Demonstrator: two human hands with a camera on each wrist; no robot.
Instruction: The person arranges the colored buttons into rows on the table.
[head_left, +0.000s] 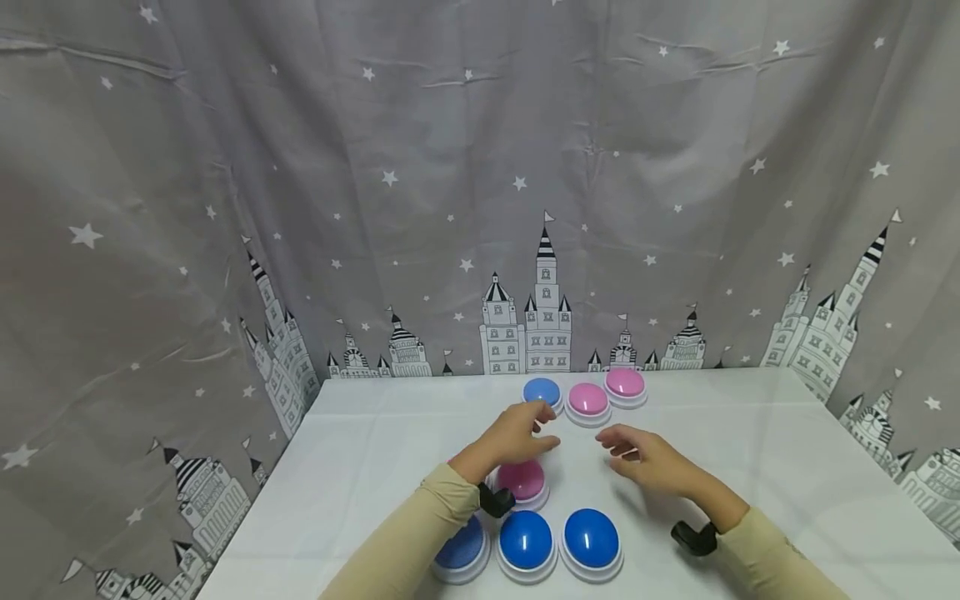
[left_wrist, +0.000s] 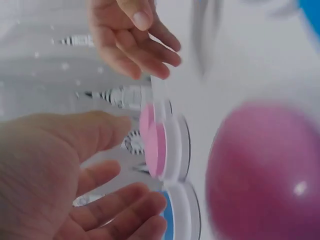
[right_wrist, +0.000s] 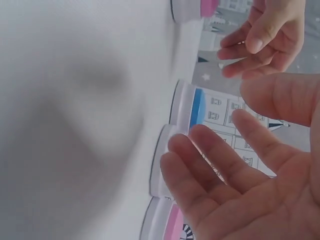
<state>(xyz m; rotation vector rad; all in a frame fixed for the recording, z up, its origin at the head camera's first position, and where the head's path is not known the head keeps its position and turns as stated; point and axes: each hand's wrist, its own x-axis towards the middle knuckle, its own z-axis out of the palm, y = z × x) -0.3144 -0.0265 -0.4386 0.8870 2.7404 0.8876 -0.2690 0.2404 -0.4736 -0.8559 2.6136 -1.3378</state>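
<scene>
My left hand (head_left: 519,435) hovers over the table between the back row and a pink button (head_left: 521,481), its fingers loosely bent and holding nothing. To its right, my right hand (head_left: 656,462) hangs in the air with relaxed fingers, also empty. Just beyond the hands stand a blue button (head_left: 542,392), a pink button (head_left: 588,400) and another pink one (head_left: 626,383). In the left wrist view a large pink button (left_wrist: 265,175) lies below the left hand (left_wrist: 100,175). The right wrist view has the right hand (right_wrist: 250,175) palm visible, fingers apart.
Nearest me is a row of blue buttons (head_left: 591,540), the leftmost (head_left: 459,546) partly covered by my left sleeve. Something white-rimmed beside the near pink button is mostly hidden by my left wrist. A grey curtain (head_left: 420,225) with castles and stars hangs behind the white table (head_left: 360,433).
</scene>
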